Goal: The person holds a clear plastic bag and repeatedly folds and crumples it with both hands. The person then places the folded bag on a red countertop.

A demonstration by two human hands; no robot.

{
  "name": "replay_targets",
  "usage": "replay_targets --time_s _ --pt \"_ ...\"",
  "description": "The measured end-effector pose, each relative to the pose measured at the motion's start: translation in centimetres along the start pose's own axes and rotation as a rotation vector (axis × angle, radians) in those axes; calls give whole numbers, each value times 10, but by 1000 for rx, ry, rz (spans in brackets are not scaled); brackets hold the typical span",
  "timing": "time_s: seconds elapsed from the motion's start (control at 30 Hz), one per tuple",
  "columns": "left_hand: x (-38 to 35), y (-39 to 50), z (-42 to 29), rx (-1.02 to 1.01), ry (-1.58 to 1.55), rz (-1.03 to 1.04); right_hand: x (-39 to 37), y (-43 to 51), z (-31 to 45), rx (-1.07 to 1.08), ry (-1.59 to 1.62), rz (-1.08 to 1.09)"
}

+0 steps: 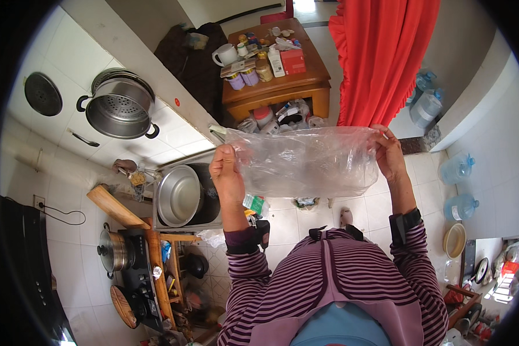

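A clear plastic bag (307, 166) is stretched wide between my two hands, in front of my chest and above the tiled floor. My left hand (227, 173) pinches its left end near the top corner, thumb pressed against the fingers. At the opposite upper corner, my right hand (387, 153) grips the film between thumb and fingers. Both arms reach forward in striped sleeves. Through the thin film, the floor and some things behind look blurred.
Left of me, a metal basin (179, 195) sits in the sink (212, 218), beyond a stove with a lidded pot (114, 251). Ahead stand a cluttered wooden table (315, 69) and a red curtain (380, 56). Large water bottles (460, 207) and a bowl (454, 241) are at right.
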State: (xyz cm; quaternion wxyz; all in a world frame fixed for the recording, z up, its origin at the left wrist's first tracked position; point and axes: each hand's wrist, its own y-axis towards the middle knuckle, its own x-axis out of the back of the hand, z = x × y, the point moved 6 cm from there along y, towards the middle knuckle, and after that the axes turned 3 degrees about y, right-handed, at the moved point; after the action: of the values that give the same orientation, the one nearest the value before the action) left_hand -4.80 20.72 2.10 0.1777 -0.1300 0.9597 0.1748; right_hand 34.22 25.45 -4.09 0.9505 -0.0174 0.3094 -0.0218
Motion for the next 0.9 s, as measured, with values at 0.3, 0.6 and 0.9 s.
replay_targets --time_s 0.3,0.6,0.9 --pt "12 1 -2 -66 36 -83 -11 -4 40 9 90 -9" --pt "-8 -12 -6 26 152 -63 -25 -15 32 85 -64 -56" --pt "-17 -11 -35 -241 249 74 -6 -14 30 43 -156 -162"
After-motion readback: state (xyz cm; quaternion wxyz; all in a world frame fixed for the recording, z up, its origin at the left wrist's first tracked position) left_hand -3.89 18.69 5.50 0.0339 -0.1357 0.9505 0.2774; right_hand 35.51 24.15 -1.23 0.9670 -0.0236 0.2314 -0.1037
